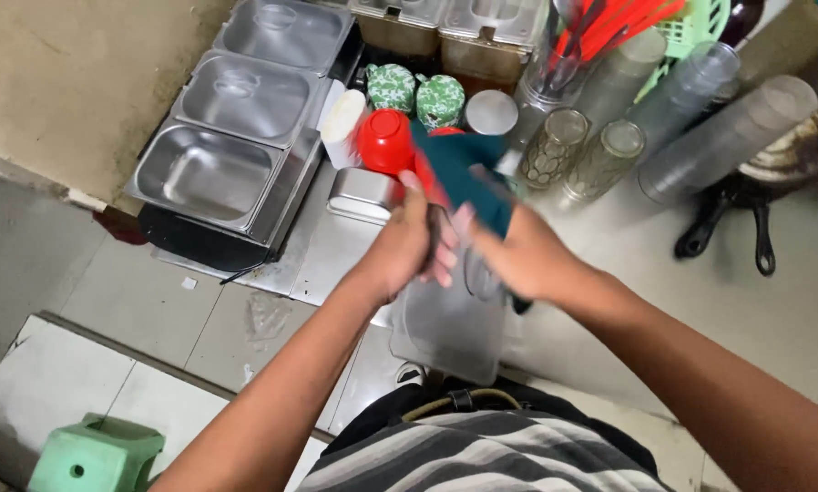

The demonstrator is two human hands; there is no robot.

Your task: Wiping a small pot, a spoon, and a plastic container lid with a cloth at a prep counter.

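Teal cloth, rumpled and blurred, is clenched in the right hand; left hand's grip unclear.

Beyond the fingers, a red bowl beside a white tub, two green patterned jars and a round metal lid. Left of the fingers, steel trays in a row, one uncovered. Right of the fingers, two patterned glasses, stacked clear cups, a black pan. Far below left, a green stool.
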